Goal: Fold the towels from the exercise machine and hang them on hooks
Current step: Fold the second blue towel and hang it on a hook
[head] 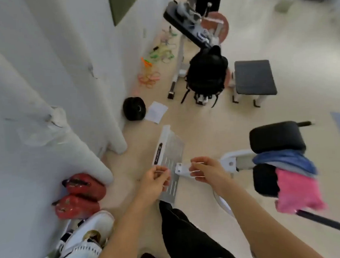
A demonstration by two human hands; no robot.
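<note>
Your fingers are loosely curled on both sides and hold nothing: your left hand [156, 179] and your right hand [206, 171] hover side by side in front of you, empty, over the slotted metal footplate [169, 158] on the floor. The towels are at your three o'clock, well apart from both hands: a blue towel [285, 160] draped over the exercise machine [241, 160], partly over the lower of its black pads, and a pink towel [295, 189] hanging just below it, the blue one's edge overlapping its top. Neither is folded, and neither has been picked up, so by the look of things the task has barely begun: you have both to gather, fold and hang. No hooks can be made out anywhere; the white wall [44, 76] at nine o'clock shows only scuffs and a dark panel. The picture is smeared toward twelve and two o'clock, so the far equipment is hard to read, and whether a grey layer under the blue is a third towel cannot be told.
</note>
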